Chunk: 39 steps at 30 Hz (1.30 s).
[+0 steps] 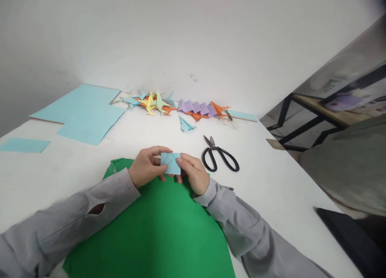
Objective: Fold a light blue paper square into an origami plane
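Edgewise, left hand [145, 165], right hand [196, 174] pinching blue paper [171, 164] (gap, then scissors [213, 148])

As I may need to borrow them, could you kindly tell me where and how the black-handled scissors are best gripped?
The handle loops of the scissors look best, approached from the near side of the white table: they lie toward that side, spread open, while the slightly parted blades point away toward the wall.

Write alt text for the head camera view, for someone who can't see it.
Left hand and right hand hold a small creased piece of blue paper above a green cloth. Beyond, on a white table, lie black-handled scissors, folded paper shapes and blue sheets.
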Motion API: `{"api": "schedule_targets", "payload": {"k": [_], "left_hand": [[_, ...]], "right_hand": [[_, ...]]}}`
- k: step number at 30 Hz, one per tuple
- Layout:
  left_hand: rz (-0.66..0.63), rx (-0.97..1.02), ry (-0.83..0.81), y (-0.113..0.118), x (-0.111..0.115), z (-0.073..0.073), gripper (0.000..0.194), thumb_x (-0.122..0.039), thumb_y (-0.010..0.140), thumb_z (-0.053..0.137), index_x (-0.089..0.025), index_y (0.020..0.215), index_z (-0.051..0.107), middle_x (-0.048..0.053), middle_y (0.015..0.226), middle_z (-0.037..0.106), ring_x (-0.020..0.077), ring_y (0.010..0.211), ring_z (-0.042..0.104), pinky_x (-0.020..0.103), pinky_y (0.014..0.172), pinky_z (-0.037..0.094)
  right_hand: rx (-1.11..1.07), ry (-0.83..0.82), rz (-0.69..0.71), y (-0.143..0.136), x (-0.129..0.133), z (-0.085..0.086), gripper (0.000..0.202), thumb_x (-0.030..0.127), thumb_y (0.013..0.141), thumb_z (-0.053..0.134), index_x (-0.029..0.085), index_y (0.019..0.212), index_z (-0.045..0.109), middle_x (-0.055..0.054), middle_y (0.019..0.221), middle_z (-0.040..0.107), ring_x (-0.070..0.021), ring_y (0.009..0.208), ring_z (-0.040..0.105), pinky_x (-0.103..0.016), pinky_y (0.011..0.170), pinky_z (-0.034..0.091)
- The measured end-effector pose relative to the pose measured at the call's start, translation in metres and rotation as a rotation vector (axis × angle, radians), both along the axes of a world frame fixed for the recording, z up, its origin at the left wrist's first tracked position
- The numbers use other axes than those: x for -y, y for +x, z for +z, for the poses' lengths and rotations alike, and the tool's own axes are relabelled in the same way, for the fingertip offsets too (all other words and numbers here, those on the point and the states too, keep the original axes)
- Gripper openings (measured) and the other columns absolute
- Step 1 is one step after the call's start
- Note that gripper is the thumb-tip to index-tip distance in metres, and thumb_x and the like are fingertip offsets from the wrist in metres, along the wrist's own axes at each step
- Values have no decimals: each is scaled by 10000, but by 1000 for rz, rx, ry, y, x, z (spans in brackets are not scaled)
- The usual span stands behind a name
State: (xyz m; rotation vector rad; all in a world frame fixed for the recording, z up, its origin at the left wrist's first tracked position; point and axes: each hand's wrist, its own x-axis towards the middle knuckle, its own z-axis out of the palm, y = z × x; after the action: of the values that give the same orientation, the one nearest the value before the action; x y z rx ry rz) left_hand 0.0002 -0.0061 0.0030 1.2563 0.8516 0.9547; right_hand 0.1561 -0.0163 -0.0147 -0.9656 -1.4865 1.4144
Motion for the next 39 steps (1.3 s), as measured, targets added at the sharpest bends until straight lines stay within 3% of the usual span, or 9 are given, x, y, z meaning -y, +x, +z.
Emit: {"api": "schedule_targets", "payload": {"k": [10,16,22,29,35,39], "left_hand": [[19,-32,7,1,0,0,412,-68,563,596,-98,970,537,20,633,631,191,601,635,266,420,535],[60,23,-42,0,1,3,346,-94,568,561,-96,914,580,-15,575,586,139,454,583,292,399,535],[62,36,-22,0,0,2,351,-86,563,567,-94,913,569,-18,567,581,123,432,562,274,381,521],[56,-1,13,1,-1,-2,287,-110,572,612,-125,849,536,-13,690,561,103,471,551,253,371,505],[43,-120,92,0,0,-3,160,-181,613,631,-139,690,497,-58,524,485,67,433,485,192,397,407],[86,-150,146,0,0,-3,154,-192,607,645,-129,630,506,-49,554,486,47,472,450,173,427,343]], "right_hand": [[35,16,-44,2,-1,-2,315,378,846,437,163,624,505,37,471,509,-80,367,448,-205,398,335],[6,44,-54,1,-1,2,308,373,845,439,158,638,518,31,486,536,-76,363,449,-205,396,332],[-14,36,-65,0,-2,1,309,375,840,450,160,626,510,43,447,513,-73,347,444,-199,389,324],[9,2,-95,0,-1,3,308,410,827,464,164,647,508,59,387,479,-69,333,431,-183,370,313],[71,-25,-129,-3,1,8,291,444,739,562,160,682,535,67,416,471,-70,332,435,-179,323,334],[75,-37,-119,-6,2,8,270,422,697,612,167,678,525,85,414,428,-62,339,407,-175,315,354]]}}
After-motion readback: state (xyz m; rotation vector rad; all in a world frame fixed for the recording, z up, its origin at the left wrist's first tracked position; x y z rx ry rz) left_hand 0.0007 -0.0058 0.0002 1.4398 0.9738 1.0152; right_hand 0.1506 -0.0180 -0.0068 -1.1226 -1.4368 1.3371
